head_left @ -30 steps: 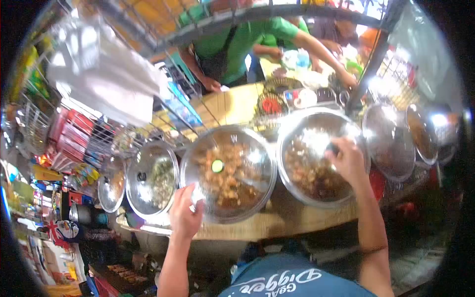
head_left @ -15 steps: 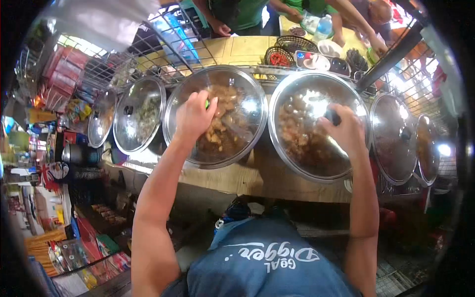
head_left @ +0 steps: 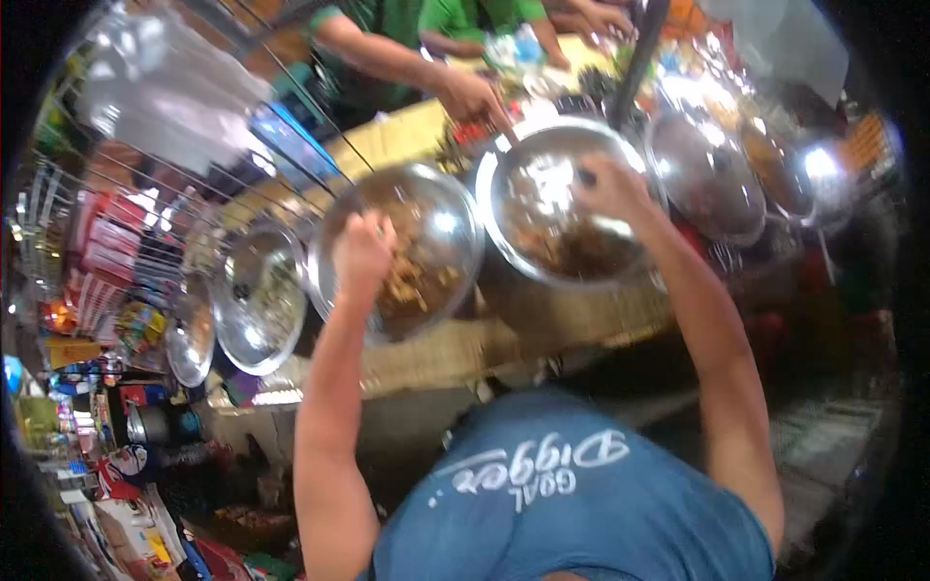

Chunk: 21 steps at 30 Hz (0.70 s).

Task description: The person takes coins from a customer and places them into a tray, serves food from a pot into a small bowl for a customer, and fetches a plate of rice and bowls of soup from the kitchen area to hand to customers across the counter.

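My left hand (head_left: 364,250) is closed around the knob of a round glass lid (head_left: 446,247). Under this lid, chunks of brown stewed food show through the glass. My right hand (head_left: 616,188) grips the black knob of another glass lid (head_left: 523,198), which has a bright metal rim and covers more brown food. Both lids lie over their pans side by side on the wooden counter (head_left: 436,360). Another person's hand (head_left: 477,99) reaches across from the far side, its pointing finger at the rim of the right lid. Motion blur softens the fingers.
More lidded pans stand in the row: a pan with pale green food (head_left: 276,310) and a small one (head_left: 191,334) at left, others (head_left: 712,179) at right. A wire rack (head_left: 291,116) and a dark post (head_left: 639,63) rise behind. People in green shirts (head_left: 475,15) are across the counter.
The view has turned and tilted, so the row of pans slants upward to the right. Another person's arm now reaches in and points at the right lid. My hands stay on both knobs.
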Each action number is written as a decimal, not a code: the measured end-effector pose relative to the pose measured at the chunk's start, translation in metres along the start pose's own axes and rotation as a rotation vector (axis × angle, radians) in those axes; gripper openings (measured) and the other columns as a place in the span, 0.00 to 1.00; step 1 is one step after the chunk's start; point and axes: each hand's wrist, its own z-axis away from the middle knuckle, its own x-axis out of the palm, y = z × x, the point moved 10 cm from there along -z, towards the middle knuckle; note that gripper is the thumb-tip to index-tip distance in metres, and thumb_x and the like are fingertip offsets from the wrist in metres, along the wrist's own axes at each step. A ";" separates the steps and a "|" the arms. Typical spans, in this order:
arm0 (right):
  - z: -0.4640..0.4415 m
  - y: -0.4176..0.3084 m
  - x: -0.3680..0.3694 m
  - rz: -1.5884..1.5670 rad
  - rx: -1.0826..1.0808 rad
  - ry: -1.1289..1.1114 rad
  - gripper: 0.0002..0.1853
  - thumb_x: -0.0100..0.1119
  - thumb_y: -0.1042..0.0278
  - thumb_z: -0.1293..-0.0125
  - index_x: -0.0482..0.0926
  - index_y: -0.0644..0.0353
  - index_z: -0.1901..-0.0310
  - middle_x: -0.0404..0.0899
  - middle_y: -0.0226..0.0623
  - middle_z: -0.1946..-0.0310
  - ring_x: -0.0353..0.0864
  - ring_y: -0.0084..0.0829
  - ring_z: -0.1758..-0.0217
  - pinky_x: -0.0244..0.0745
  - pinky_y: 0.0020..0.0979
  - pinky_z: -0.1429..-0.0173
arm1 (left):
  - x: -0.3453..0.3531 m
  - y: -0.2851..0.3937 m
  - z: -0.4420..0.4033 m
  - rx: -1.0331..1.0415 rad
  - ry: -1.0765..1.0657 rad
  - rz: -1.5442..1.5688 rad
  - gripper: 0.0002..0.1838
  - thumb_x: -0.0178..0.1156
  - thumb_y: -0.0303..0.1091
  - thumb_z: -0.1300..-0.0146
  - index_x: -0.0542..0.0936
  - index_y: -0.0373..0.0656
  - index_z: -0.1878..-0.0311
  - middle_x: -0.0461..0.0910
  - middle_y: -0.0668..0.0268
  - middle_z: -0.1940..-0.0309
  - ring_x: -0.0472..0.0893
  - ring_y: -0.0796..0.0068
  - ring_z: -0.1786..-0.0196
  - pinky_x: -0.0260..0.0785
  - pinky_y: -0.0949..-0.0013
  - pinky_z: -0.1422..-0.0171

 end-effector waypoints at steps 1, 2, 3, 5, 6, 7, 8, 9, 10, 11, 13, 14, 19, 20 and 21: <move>0.006 -0.012 -0.012 -0.019 0.050 -0.040 0.23 0.64 0.50 0.41 0.81 0.56 0.49 0.82 0.44 0.52 0.81 0.40 0.50 0.74 0.42 0.44 | -0.008 0.000 -0.003 -0.039 -0.012 -0.005 0.20 0.61 0.50 0.40 0.78 0.42 0.57 0.78 0.56 0.63 0.82 0.54 0.67 0.76 0.55 0.63; 0.013 -0.015 -0.027 -0.013 0.001 0.085 0.21 0.64 0.50 0.41 0.82 0.55 0.51 0.83 0.42 0.54 0.82 0.38 0.51 0.74 0.41 0.45 | -0.022 0.007 -0.001 -0.072 0.001 0.029 0.23 0.61 0.53 0.39 0.78 0.41 0.53 0.78 0.53 0.60 0.82 0.53 0.63 0.76 0.55 0.60; 0.016 -0.022 -0.044 -0.021 -0.076 0.218 0.20 0.63 0.51 0.41 0.83 0.55 0.53 0.84 0.40 0.56 0.83 0.35 0.53 0.75 0.40 0.46 | -0.041 0.009 0.004 -0.118 0.036 0.045 0.27 0.60 0.55 0.39 0.77 0.40 0.49 0.78 0.51 0.56 0.82 0.52 0.60 0.76 0.54 0.57; 0.026 -0.052 -0.065 -0.022 -0.109 0.100 0.14 0.63 0.54 0.40 0.85 0.54 0.59 0.85 0.35 0.61 0.84 0.30 0.57 0.75 0.35 0.49 | -0.068 -0.007 0.027 -0.204 0.103 0.117 0.29 0.60 0.55 0.38 0.76 0.40 0.46 0.77 0.50 0.53 0.81 0.50 0.57 0.75 0.53 0.54; 0.029 -0.064 -0.069 -0.073 -0.171 0.062 0.13 0.63 0.57 0.40 0.85 0.56 0.61 0.85 0.36 0.62 0.84 0.30 0.59 0.76 0.34 0.52 | -0.087 -0.020 0.036 -0.221 0.168 0.212 0.30 0.60 0.55 0.37 0.75 0.39 0.43 0.76 0.48 0.50 0.80 0.48 0.54 0.74 0.52 0.51; 0.033 -0.076 -0.071 -0.120 -0.228 0.026 0.11 0.63 0.60 0.41 0.84 0.58 0.63 0.85 0.37 0.64 0.84 0.29 0.61 0.76 0.33 0.54 | -0.111 -0.034 0.051 -0.266 0.188 0.196 0.30 0.60 0.55 0.37 0.75 0.39 0.43 0.76 0.48 0.50 0.80 0.48 0.54 0.74 0.52 0.51; 0.039 -0.085 -0.072 -0.125 -0.190 -0.018 0.11 0.64 0.62 0.42 0.84 0.60 0.63 0.85 0.38 0.65 0.84 0.29 0.62 0.76 0.32 0.56 | -0.130 -0.045 0.074 -0.341 0.156 0.317 0.29 0.61 0.52 0.37 0.75 0.38 0.43 0.76 0.49 0.49 0.80 0.49 0.54 0.74 0.53 0.51; 0.043 -0.091 -0.069 -0.127 -0.145 -0.062 0.10 0.64 0.64 0.43 0.83 0.62 0.63 0.85 0.39 0.67 0.84 0.29 0.63 0.76 0.31 0.57 | -0.139 -0.056 0.099 -0.409 0.124 0.443 0.27 0.62 0.50 0.37 0.75 0.37 0.43 0.76 0.49 0.48 0.81 0.49 0.55 0.73 0.54 0.51; 0.044 -0.101 -0.061 -0.118 -0.173 -0.074 0.10 0.64 0.64 0.43 0.83 0.62 0.63 0.85 0.39 0.67 0.84 0.29 0.63 0.76 0.31 0.57 | -0.147 -0.078 0.126 -0.450 0.156 0.444 0.25 0.62 0.45 0.36 0.74 0.35 0.44 0.76 0.50 0.48 0.81 0.56 0.58 0.74 0.58 0.54; 0.046 -0.112 -0.052 -0.211 -0.249 -0.071 0.11 0.64 0.65 0.44 0.83 0.63 0.63 0.84 0.39 0.68 0.83 0.27 0.65 0.75 0.29 0.58 | -0.155 -0.099 0.154 -0.491 0.205 0.464 0.22 0.61 0.40 0.35 0.74 0.34 0.44 0.75 0.51 0.47 0.81 0.61 0.60 0.74 0.62 0.56; 0.044 -0.164 -0.048 -0.284 -0.432 -0.034 0.11 0.65 0.66 0.45 0.83 0.64 0.63 0.83 0.38 0.70 0.81 0.25 0.67 0.75 0.27 0.59 | -0.168 -0.134 0.207 -0.572 0.308 0.527 0.18 0.59 0.33 0.33 0.74 0.32 0.44 0.74 0.53 0.46 0.80 0.72 0.61 0.73 0.69 0.59; 0.044 -0.211 -0.045 -0.264 -0.532 0.000 0.11 0.65 0.66 0.45 0.83 0.64 0.63 0.83 0.37 0.71 0.81 0.24 0.67 0.75 0.27 0.59 | -0.167 -0.139 0.224 -0.568 0.293 0.539 0.18 0.59 0.33 0.33 0.74 0.32 0.44 0.74 0.53 0.46 0.80 0.72 0.61 0.73 0.69 0.59; -0.007 -0.364 0.065 -0.387 -0.539 -0.203 0.20 0.63 0.47 0.46 0.86 0.50 0.57 0.86 0.38 0.62 0.85 0.31 0.60 0.79 0.35 0.58 | -0.188 -0.128 0.232 -0.500 0.456 0.305 0.20 0.53 0.33 0.29 0.70 0.32 0.38 0.68 0.48 0.37 0.73 0.63 0.40 0.68 0.63 0.40; -0.017 -0.383 0.093 -0.332 -0.489 -0.301 0.22 0.63 0.47 0.46 0.85 0.49 0.54 0.85 0.42 0.63 0.84 0.32 0.62 0.78 0.37 0.58 | -0.190 -0.120 0.224 -0.435 0.453 0.264 0.21 0.53 0.34 0.29 0.70 0.33 0.37 0.66 0.47 0.35 0.69 0.58 0.36 0.63 0.59 0.35; -0.045 -0.378 0.154 -0.463 -0.424 -0.298 0.25 0.63 0.42 0.49 0.84 0.48 0.53 0.85 0.43 0.64 0.84 0.37 0.62 0.79 0.39 0.57 | -0.188 -0.112 0.214 -0.350 0.450 0.243 0.22 0.53 0.35 0.29 0.70 0.34 0.36 0.65 0.46 0.34 0.65 0.54 0.32 0.59 0.56 0.30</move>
